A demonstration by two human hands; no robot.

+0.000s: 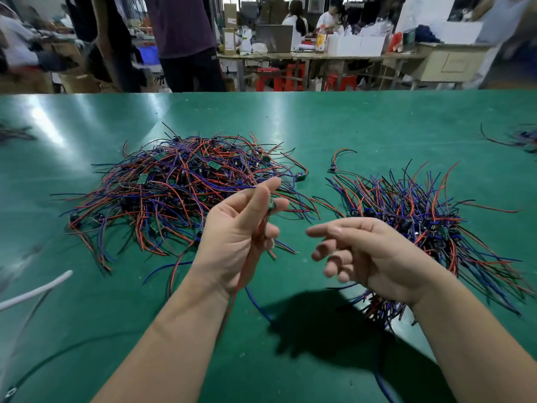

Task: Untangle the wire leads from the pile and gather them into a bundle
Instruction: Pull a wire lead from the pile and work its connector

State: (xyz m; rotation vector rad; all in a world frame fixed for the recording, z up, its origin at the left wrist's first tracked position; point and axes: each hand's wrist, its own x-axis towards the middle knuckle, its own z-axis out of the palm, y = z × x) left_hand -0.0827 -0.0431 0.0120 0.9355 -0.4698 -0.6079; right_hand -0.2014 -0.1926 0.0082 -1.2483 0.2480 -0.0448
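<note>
A tangled pile of red, blue and black wire leads (177, 187) with small green boards lies on the green table (348, 123), left of centre. A second, more aligned bundle of leads (418, 216) lies to the right. My left hand (241, 228) is raised in front of the pile, palm up, pinching one lead with a small green board (271, 204) between thumb and fingers; its red and blue wires hang down past my wrist. My right hand (366, 251) hovers beside it, fingers loosely curled, holding nothing, just left of the right bundle.
A white cable (37, 289) crosses the table's left edge. More loose leads lie at the far right (520, 138) and far left (14, 132). Beyond the table's far edge people stand and sit at a cluttered bench (319, 55) with red stools.
</note>
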